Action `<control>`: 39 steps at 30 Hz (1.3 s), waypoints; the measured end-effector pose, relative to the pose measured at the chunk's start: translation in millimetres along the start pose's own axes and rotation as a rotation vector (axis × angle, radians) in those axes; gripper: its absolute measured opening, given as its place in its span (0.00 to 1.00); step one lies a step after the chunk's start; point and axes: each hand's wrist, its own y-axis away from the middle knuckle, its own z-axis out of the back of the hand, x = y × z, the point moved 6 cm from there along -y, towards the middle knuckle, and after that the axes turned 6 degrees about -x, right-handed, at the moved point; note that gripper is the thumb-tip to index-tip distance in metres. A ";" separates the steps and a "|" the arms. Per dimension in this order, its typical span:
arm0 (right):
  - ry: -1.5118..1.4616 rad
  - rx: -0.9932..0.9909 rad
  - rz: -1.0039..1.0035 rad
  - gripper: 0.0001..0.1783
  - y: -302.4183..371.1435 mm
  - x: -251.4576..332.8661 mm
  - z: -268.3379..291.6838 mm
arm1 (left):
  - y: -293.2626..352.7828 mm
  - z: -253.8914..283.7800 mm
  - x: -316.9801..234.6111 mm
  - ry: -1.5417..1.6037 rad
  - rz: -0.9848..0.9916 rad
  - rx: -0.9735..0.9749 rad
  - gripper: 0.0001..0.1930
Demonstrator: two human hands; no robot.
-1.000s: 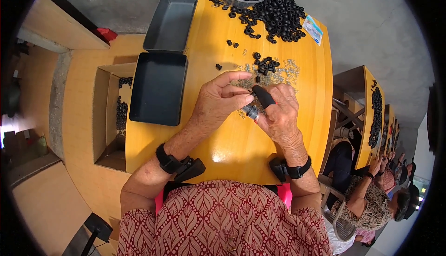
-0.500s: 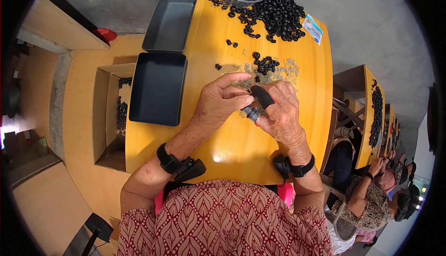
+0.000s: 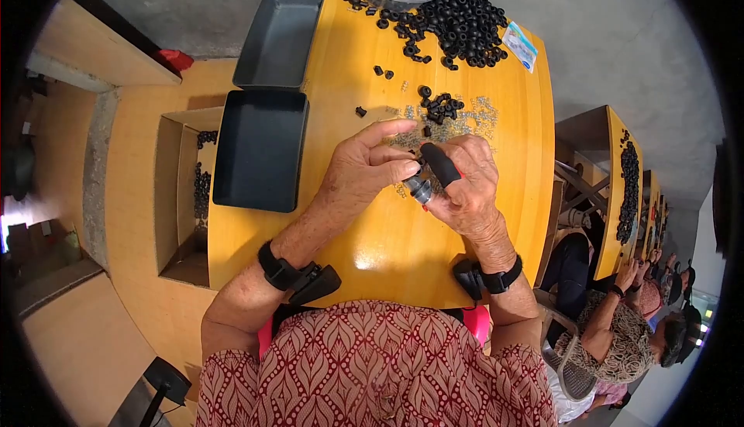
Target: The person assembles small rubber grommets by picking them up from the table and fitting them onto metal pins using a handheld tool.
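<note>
My left hand [image 3: 358, 165] and my right hand [image 3: 470, 193] meet over the middle of the yellow table. The left thumb and a bent finger are closed at a small black part [image 3: 419, 161], mostly hidden; its index finger stretches above. My right hand curls in from the other side against the same spot. Along its index finger lies a black sleeve [image 3: 441, 165] edged in red, and at its thumb a dark grey cap [image 3: 418, 188]; both look like finger covers. Just beyond the hands are small clear pieces [image 3: 482, 117] and a little heap of black parts [image 3: 443, 107].
Two dark trays [image 3: 260, 152] [image 3: 280, 36] stand on the left. At the far end are a clear tub [image 3: 395, 1], a big pile of black ring-shaped parts [image 3: 469, 24] and a packet [image 3: 519, 46]. A cardboard box [image 3: 178, 194] sits lower left. Other people work at tables on the right.
My hands keep nearly the same pose and place. The whole view has shifted very slightly; nothing has visibly been taken up or let go.
</note>
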 end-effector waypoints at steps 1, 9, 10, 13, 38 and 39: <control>-0.004 0.018 -0.018 0.23 -1.4 0.2 -0.8 | 0.0 -0.4 -2.1 -0.019 -0.010 0.008 0.27; -0.002 0.019 -0.020 0.23 4.0 0.3 -0.6 | 4.2 -2.1 -0.5 -0.072 -0.026 0.041 0.25; -0.042 0.001 -0.026 0.22 3.9 -1.6 -1.2 | 3.0 -0.5 4.1 -0.049 -0.016 0.047 0.25; -0.108 -0.010 -0.046 0.20 1.1 -6.2 -0.5 | -0.3 -0.5 6.7 -0.038 0.009 0.051 0.25; -0.116 -0.059 -0.020 0.20 8.3 -0.2 -5.7 | 1.1 2.0 3.9 -0.069 0.044 0.095 0.23; -0.121 -0.060 -0.022 0.20 8.2 0.9 -6.1 | 0.9 2.5 3.6 -0.067 0.043 0.092 0.23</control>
